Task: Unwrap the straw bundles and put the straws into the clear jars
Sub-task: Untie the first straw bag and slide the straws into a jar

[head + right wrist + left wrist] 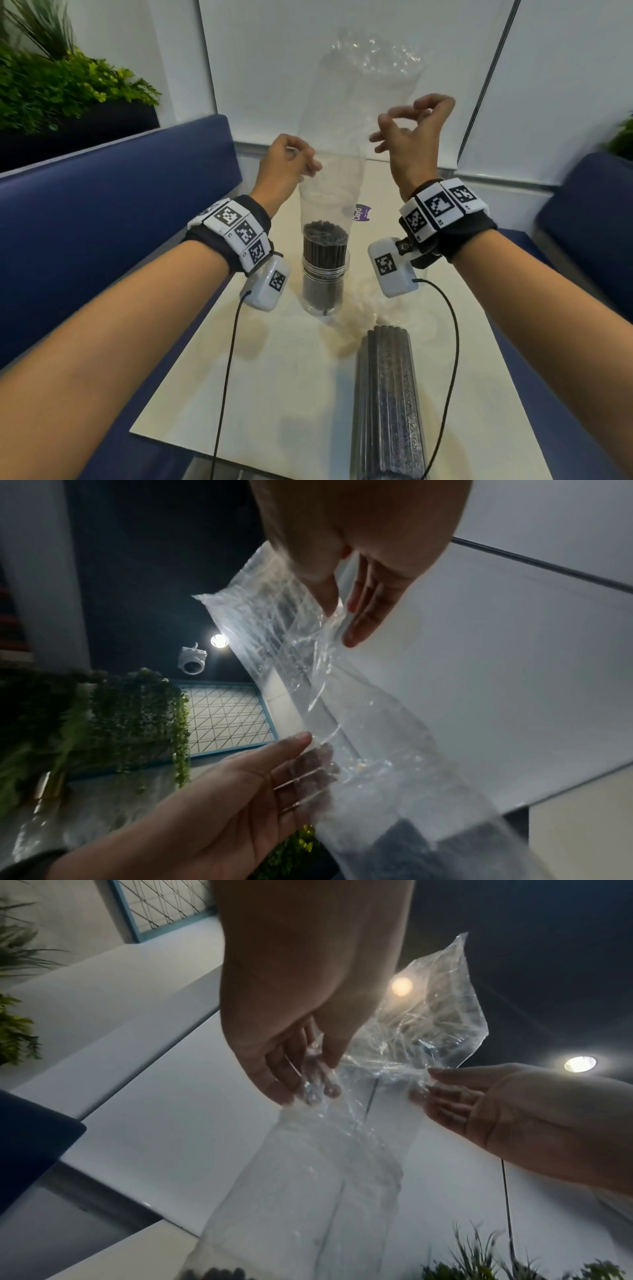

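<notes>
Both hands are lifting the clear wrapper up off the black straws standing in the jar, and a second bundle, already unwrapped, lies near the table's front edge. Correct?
Not quite. The head view shows the second bundle still in its wrapping. The rest holds: left hand and right hand lift the wrapper off the straws in the jar.

Black wristbands (466, 229) with white coded marker blocks (241, 233), cabled white camera pods (390, 270).

"ClayG" on a purple sticker (361, 213) on the table (274, 377).
</notes>
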`<state>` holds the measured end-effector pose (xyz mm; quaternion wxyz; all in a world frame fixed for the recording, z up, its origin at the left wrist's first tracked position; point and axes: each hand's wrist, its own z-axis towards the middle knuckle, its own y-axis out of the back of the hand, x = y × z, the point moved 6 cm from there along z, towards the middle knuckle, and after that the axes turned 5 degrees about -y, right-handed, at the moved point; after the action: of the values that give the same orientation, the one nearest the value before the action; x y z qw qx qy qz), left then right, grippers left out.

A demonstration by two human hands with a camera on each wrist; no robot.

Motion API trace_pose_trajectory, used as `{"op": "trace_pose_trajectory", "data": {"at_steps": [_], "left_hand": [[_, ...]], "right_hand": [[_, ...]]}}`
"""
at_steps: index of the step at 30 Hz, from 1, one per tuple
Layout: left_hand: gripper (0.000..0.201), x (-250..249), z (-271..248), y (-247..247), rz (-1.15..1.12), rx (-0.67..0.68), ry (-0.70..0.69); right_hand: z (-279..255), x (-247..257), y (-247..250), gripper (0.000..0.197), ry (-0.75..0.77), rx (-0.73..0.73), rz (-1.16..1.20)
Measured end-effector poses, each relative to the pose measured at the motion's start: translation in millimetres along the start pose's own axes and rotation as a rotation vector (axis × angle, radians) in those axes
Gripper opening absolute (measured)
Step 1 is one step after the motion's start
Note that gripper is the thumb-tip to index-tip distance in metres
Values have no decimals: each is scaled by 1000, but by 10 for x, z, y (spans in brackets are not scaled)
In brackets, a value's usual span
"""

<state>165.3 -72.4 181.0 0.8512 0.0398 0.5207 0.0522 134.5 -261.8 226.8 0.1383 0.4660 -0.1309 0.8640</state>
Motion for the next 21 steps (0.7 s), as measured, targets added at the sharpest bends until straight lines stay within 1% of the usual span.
{"op": "trace_pose_trajectory", "data": {"at_steps": [2, 5, 7, 8, 10, 12, 13, 15, 16, 18, 19, 21], "left_hand": [[15, -94, -50, 30, -51, -43, -14], [30, -179, -168, 93, -105, -76, -6], [39, -205, -276, 165, -117, -106, 15], [43, -216, -346, 213, -108, -133, 21], [48, -221, -522, 297, -112, -171, 7], [44, -186, -719, 349, -128, -149, -13], [41, -145, -809, 376, -121, -126, -18], [32, -52, -971, 447, -107, -86, -14], [27, -16, -1047, 487, -111, -73, -10], [22, 51, -1182, 565, -114, -59, -5], [24, 97, -1249, 597, -99, -45, 0], [37, 224, -1369, 618, -27, 42, 57]], "right_hand": [[-50, 50, -31, 37, 10, 45, -64], [-245, 114, -96, 34, 28, 174, -121], [-426, 163, -115, 34, 41, 233, -150], [-523, 171, -121, 37, 40, 269, -162], [-748, 176, -150, 51, 52, 372, -213], [-966, 134, -205, 64, 82, 508, -309], [-1051, 81, -229, 65, 85, 569, -379], [-1191, -56, -249, 60, 50, 646, -513], [-1254, -133, -241, 52, 12, 668, -541], [-1370, -254, -222, 31, -85, 687, -499], [-1427, -289, -217, 22, -129, 686, -461], [-1525, -339, -204, 19, -235, 678, -371]]}}
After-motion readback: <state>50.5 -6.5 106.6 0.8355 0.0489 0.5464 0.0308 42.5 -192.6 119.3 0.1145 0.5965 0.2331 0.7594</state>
